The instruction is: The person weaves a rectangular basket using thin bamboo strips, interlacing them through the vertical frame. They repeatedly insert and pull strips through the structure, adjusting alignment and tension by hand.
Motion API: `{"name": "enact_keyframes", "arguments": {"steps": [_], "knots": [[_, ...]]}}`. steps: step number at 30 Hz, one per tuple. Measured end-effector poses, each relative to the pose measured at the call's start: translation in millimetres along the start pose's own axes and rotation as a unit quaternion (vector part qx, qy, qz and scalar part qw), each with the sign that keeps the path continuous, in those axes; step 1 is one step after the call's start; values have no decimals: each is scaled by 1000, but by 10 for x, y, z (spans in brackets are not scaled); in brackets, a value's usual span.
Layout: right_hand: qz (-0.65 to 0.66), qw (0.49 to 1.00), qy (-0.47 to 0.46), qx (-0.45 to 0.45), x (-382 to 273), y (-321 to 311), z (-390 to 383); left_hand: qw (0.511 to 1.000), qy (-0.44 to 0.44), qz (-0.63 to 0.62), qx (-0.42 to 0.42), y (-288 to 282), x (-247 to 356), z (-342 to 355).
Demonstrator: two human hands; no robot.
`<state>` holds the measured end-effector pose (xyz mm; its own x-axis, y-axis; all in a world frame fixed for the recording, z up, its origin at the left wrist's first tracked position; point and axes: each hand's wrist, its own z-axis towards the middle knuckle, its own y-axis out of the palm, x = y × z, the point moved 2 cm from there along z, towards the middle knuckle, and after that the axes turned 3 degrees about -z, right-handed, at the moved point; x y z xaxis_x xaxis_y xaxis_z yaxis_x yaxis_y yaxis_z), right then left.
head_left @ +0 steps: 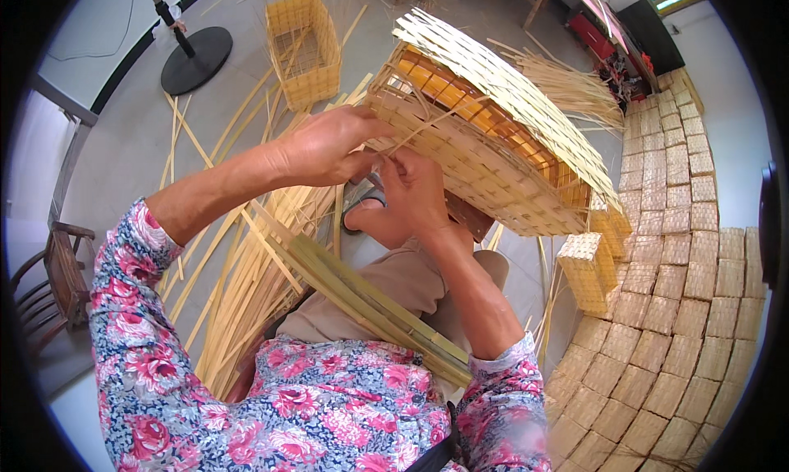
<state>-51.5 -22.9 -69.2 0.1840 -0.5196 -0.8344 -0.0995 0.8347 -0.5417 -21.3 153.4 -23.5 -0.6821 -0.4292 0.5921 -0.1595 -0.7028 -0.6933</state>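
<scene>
A large woven bamboo basket (493,184) rests tilted above my knees, with a pale, densely woven upper side and an orange interior grid. My left hand (329,147) is closed at its lower-left corner, fingers on the weave and a thin strip. My right hand (411,188) is just below, thumb and finger pinched on that thin strip (423,131) by the basket. Green bamboo splints (353,295) lie across my lap, and many pale strips (246,308) spread over the floor at my left.
An open yellow basket (320,65) stands ahead, near a black round stand base (197,61). Small stacked baskets (585,271) stand right, beside rows of woven pieces (682,324). More strips (567,86) lie beyond. A wooden chair (62,275) is at the left.
</scene>
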Motion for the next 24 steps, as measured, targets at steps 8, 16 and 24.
{"name": "enact_keyframes", "arguments": {"steps": [8,16,24], "knots": [[-180,966,-172,62,-315,-822,-194,917,-128,-351,-141,-29,228,337],[-325,939,-108,-36,-232,-1188,308,894,-121,-414,-121,-73,361,360],[-159,971,-4,-180,-240,-1178,681,986,108,-119,52,107,324,507]]}}
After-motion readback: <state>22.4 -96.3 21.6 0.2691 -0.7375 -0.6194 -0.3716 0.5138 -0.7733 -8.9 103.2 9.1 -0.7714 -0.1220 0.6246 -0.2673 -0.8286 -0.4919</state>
